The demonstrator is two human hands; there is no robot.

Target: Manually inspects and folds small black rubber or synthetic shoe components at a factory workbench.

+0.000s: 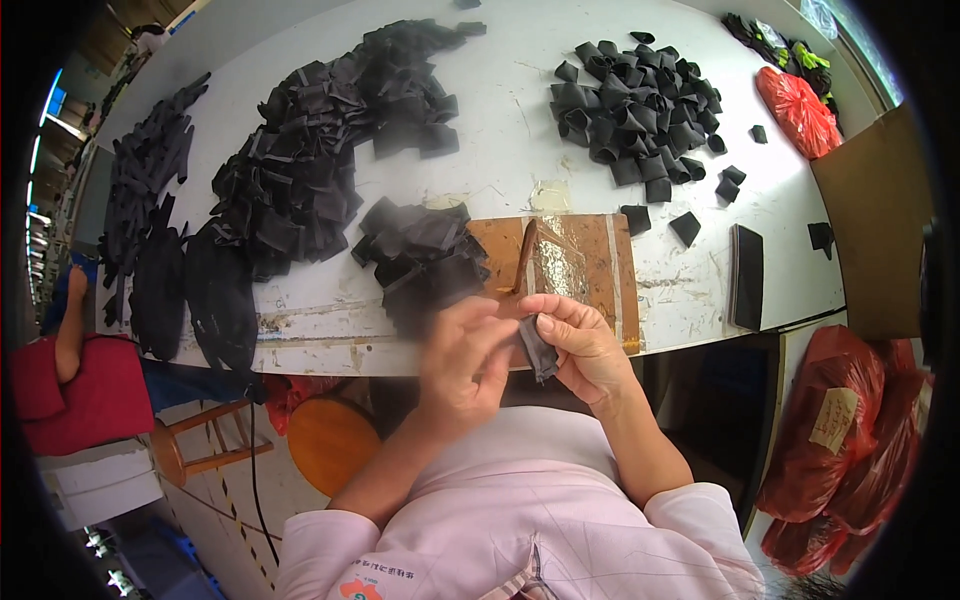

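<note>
Just past the table's front edge, my right hand pinches a small dark grey fabric piece between thumb and fingers. Close on its left side is my left hand, its fingers smeared by motion, so whether they grip the fabric cannot be told. Beyond both hands lies a brown wooden board with clear tape over it, and a thin brown upright piece stands on it. Left of the board, a small heap of black fabric pieces reaches the table edge.
A long pile of black fabric pieces covers the left of the white table. Black fabric loops are heaped at the far right. A dark phone-like slab and red bags are on the right. A person in red sits left.
</note>
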